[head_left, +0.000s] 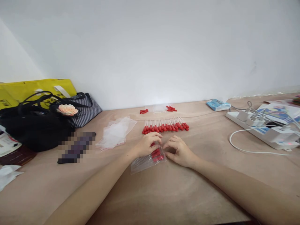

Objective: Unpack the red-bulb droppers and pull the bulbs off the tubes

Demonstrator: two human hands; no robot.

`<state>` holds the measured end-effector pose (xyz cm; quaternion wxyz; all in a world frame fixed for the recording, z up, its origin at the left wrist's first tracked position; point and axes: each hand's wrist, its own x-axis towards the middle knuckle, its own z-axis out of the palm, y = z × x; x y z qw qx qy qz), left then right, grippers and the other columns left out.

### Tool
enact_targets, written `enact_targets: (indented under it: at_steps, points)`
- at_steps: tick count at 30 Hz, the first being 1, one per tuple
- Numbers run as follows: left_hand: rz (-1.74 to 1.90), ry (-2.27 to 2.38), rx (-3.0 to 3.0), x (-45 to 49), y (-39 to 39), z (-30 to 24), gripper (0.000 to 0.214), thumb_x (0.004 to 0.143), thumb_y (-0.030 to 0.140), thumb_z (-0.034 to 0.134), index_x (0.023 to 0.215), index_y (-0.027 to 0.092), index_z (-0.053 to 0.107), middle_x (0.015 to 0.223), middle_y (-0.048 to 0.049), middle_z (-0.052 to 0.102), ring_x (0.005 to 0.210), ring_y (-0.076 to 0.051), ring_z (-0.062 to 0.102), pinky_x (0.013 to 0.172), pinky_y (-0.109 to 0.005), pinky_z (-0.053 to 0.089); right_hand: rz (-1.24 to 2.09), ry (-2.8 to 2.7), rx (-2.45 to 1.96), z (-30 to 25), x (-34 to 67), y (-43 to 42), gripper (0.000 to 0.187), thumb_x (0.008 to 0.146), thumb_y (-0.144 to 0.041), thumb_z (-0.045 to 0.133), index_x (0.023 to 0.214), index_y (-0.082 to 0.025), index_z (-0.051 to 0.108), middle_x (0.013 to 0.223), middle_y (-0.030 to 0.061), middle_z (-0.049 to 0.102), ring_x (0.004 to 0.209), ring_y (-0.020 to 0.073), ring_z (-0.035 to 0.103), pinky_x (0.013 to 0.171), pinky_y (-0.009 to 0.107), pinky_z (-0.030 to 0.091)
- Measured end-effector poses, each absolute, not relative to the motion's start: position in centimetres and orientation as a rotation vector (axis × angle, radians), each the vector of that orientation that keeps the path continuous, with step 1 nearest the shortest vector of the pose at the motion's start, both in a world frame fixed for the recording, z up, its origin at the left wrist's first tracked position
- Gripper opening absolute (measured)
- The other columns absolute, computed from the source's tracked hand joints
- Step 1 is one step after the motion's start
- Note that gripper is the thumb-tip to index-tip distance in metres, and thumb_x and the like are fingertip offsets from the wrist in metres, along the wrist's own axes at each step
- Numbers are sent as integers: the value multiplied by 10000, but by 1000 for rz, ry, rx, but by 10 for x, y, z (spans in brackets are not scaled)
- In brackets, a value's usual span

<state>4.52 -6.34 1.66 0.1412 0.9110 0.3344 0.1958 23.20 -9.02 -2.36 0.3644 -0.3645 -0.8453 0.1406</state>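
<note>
Contents of small clear plastic bag [146,162] partly hidden: red-capped pieces inside bunched under fingers, not countable. Bag lies flat on light wooden desk [164,193], between both hands. Left hand [148,143] curled closed on bag top, gripping it. Right hand [179,151]: bent fingers touch bag right edge; if gripping, cannot tell. Behind: one row of red-capped clear droppers [165,125], too dense to count; two heaps of loose red caps [143,111]; one stack of empty clear bags [117,131]. Dark flat object [76,147] blurred out.
</note>
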Motion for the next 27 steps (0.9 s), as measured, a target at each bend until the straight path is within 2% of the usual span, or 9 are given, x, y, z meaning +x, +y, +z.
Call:
enact_targets:
  at_steps: [4,12,22,27]
  points:
    - [634,924,2694,43,-61,14,102,719,126,541,696,187,619,969,-42,594,920,-156,539,839,-296,412,161,-2288,-878,-22,232,-92,110,723,-151,542,780,-220,606,750,17,583,735,158,454,680,304,336]
    - [719,736,2872,41,-57,6,206,787,139,456,688,178,633,884,-41,637,784,-130,565,724,-258,442,-185,-2297,-669,-22,231,-87,165,770,-140,465,664,-193,579,717,7,577,696,137,400,648,283,284]
    - [714,734,2870,40,-57,1,198,805,128,423,724,167,600,807,-27,590,721,-107,535,668,-216,422,-201,-2311,-658,-21,232,-85,142,774,-166,469,667,-178,562,678,4,549,687,125,397,636,270,276]
    - [674,701,2866,41,-57,1,183,808,102,403,763,152,573,813,-36,573,759,-117,526,692,-221,417,-309,-2310,-617,-21,232,-84,164,791,-176,465,678,-199,581,690,5,551,699,129,399,658,281,275]
